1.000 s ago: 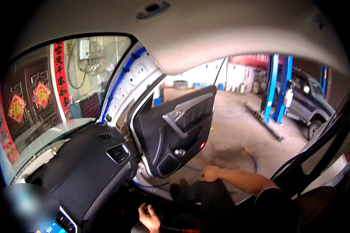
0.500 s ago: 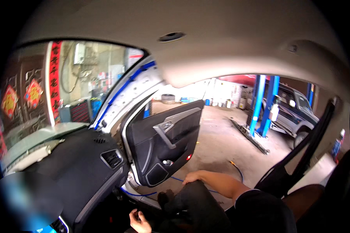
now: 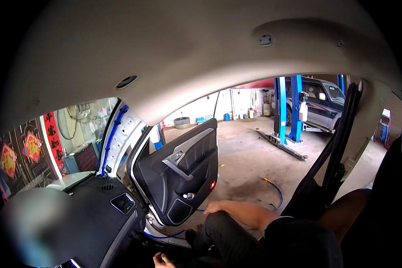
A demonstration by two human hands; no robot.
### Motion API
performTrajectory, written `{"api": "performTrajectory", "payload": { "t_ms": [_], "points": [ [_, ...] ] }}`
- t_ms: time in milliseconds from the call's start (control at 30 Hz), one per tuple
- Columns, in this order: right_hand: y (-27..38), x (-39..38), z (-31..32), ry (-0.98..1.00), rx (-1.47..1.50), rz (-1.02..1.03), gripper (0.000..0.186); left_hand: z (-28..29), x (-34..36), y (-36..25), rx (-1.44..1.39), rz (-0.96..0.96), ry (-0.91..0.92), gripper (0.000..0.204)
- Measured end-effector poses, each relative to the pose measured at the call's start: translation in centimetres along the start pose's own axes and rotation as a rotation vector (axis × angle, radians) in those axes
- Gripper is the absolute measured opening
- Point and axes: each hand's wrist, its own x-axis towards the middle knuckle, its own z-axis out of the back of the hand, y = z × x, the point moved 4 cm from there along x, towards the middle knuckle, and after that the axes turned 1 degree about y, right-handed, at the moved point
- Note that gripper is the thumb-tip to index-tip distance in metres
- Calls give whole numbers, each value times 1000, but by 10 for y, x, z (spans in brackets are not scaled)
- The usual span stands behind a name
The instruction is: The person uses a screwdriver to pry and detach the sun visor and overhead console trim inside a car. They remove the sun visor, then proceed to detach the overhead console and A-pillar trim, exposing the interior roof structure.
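Down at the near edge of the view, my left hand (image 3: 163, 260) sits low in the footwell under the dashboard (image 3: 94, 223). Its fingers are curled, but I cannot tell whether they grip anything, since the spot is dark and half cut off. My right hand (image 3: 214, 207) rests flat and loosely open on my knee (image 3: 223, 223), holding nothing, just beside the door sill. A thin blue cable (image 3: 165, 235) runs along that sill, close to the left hand. If the work is down in that footwell, I judge it best to lean forward for a clearer look and keep the cable from snagging on my leg. Counting what shows: one open car door (image 3: 183, 174) to the right of the dashboard, one dark parked vehicle (image 3: 317, 105) far off, two blue lift posts (image 3: 288, 107) beside it, and one tyre (image 3: 182, 121) lying by the far wall.
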Motion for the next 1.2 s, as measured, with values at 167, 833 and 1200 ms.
{"api": "performTrajectory", "payload": {
  "t_ms": [167, 833, 1200],
  "points": [
    [41, -52, 13, -179, -181, 83, 62, -1, -1, 6, -7, 37, 36, 13],
    [377, -554, 260, -2277, -1254, 1780, 17, -2, -3, 24, 142, -115, 134, 10],
    [413, -575, 275, -2661, -1407, 1553, 14, -2, 5, 28, 131, -118, 112, 16]
  ]
}}
